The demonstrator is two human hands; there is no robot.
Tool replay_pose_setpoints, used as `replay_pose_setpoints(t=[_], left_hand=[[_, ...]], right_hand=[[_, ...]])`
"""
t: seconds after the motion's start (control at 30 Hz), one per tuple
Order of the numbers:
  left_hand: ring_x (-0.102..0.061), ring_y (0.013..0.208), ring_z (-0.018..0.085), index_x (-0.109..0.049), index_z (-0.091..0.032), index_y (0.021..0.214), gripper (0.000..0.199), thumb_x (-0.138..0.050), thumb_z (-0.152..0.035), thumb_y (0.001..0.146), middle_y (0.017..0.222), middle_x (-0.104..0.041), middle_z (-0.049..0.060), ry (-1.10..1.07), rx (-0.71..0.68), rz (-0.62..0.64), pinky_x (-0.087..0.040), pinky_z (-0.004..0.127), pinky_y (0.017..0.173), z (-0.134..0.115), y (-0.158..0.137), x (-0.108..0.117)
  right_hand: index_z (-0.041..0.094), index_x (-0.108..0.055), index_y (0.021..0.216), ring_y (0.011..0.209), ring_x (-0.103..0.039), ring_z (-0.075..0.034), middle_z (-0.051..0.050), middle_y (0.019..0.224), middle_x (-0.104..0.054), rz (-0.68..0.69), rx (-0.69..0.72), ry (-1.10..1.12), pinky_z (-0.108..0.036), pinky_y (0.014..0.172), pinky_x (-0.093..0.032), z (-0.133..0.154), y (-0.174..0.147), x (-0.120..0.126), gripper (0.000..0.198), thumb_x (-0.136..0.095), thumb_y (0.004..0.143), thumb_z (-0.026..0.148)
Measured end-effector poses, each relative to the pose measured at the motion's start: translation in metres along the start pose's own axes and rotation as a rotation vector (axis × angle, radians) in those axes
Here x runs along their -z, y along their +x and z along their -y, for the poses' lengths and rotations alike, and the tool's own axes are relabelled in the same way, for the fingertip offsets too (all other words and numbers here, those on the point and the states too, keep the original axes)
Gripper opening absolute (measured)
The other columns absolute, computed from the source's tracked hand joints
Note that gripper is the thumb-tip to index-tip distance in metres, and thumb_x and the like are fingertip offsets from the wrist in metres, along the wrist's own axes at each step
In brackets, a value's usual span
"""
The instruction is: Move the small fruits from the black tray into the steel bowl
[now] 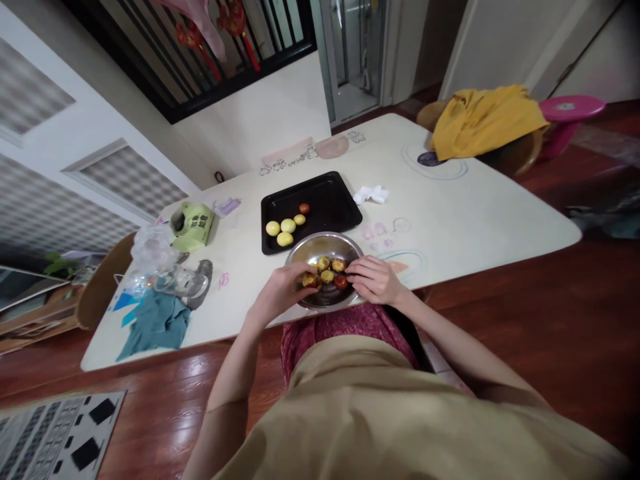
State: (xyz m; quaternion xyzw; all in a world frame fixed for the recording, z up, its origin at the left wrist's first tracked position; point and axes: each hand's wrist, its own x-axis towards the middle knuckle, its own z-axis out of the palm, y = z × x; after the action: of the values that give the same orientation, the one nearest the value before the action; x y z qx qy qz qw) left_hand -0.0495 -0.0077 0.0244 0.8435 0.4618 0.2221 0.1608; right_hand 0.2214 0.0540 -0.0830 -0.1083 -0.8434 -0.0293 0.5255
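Note:
A round metal bowl [325, 241] stands at the table's near edge and holds several small round fruits [327, 276], mottled yellow-brown and reddish. My left hand [280, 288] reaches over the bowl's left side, its thumb and fingers curled around a yellow-brown fruit [311, 281]. From the right, my right hand [375, 279] comes over the rim with bent fingers pressed together. Its fingertips are beside a reddish fruit [341, 282]; what they grip, if anything, is hidden. Behind the bowl lies a black tray [325, 200] with several smooth pale-yellow fruits [285, 239] and one red fruit [305, 209].
A crumpled white tissue [371, 195] lies right of the tray. At the table's left are a green bag [194, 225], clear plastic [153, 250] and a teal cloth [157, 323]. Yellow cloth [487, 123] hangs over a chair, near a pink stool [573, 107].

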Motion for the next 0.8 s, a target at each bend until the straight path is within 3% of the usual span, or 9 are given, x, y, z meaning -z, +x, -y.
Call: replay_pose_setpoints(t=[0.17,0.33,0.6,0.8], left_hand=[[-0.078,0.104,0.024,-0.071,-0.021,0.112,0.037,-0.087,-0.008,0.081,0.114,-0.080,0.005,0.034,0.045,0.061,-0.065,0.037,0.093,-0.005,-0.007,-0.017],[-0.076,0.109,0.026,-0.073,-0.023,0.113,0.038,-0.087,-0.009,0.081,0.115,-0.079,0.004,0.098,0.100,0.089,-0.065,0.039,0.093,-0.007,-0.004,-0.023],[-0.073,0.117,0.027,-0.076,-0.024,0.110,0.034,-0.088,-0.011,0.081,0.121,-0.078,0.006,0.109,0.125,0.010,-0.063,0.045,0.105,0.006,-0.006,-0.034],[-0.073,0.118,0.028,-0.076,-0.023,0.109,0.031,-0.087,-0.012,0.082,0.123,-0.077,0.007,0.152,0.107,-0.046,-0.064,0.046,0.102,0.014,-0.010,-0.034]], right_hand=[[0.016,-0.075,0.093,0.089,-0.074,-0.024,-0.012,0.093,-0.080,-0.001,0.007,0.001,-0.043,0.077,-0.063,0.001,0.003,0.002,0.026,-0.052,0.105,0.019],[0.017,-0.076,0.093,0.089,-0.074,-0.024,-0.012,0.094,-0.080,0.000,0.000,0.001,-0.043,0.078,-0.063,0.000,0.000,0.000,0.027,-0.052,0.105,0.020],[0.016,-0.076,0.093,0.089,-0.074,-0.024,-0.012,0.094,-0.080,-0.004,0.007,-0.002,-0.042,0.076,-0.063,0.000,0.000,0.001,0.026,-0.052,0.104,0.020],[0.017,-0.076,0.097,0.092,-0.074,-0.025,-0.012,0.096,-0.080,0.005,0.003,0.014,-0.043,0.078,-0.062,-0.001,-0.001,0.001,0.024,-0.053,0.104,0.020]])
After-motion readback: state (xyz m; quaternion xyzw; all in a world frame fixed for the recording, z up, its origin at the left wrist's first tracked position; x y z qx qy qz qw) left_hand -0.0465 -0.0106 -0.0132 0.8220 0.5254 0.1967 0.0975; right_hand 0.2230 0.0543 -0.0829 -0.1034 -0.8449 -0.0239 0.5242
